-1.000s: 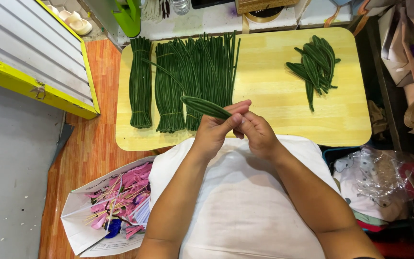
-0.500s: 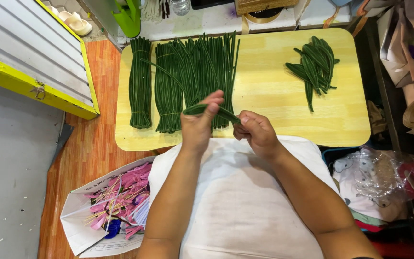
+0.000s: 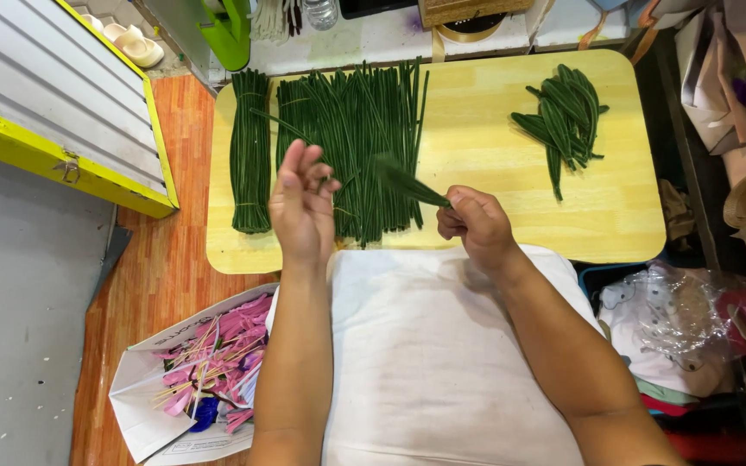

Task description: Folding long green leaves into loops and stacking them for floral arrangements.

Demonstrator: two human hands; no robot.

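R hand (image 3: 475,226) grip pinches green leaf strip (image 3: 407,183); L hand (image 3: 301,205) released over stems (image 3: 364,129)

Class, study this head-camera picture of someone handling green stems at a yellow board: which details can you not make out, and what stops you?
- Green piece in the right hand: motion-blurred, so its make is unclear.
- Left hand: its palm faces away; whether it grips anything is hidden.
- Green stems: partly covered by both hands.
- Paper bag of pink pieces: too jumbled and small to identify.
- Green tool: cut off by the top edge.

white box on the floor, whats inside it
The white box holds pink petal-like pieces with thin pale sticks and something blue. Whatever lies beneath them is covered.
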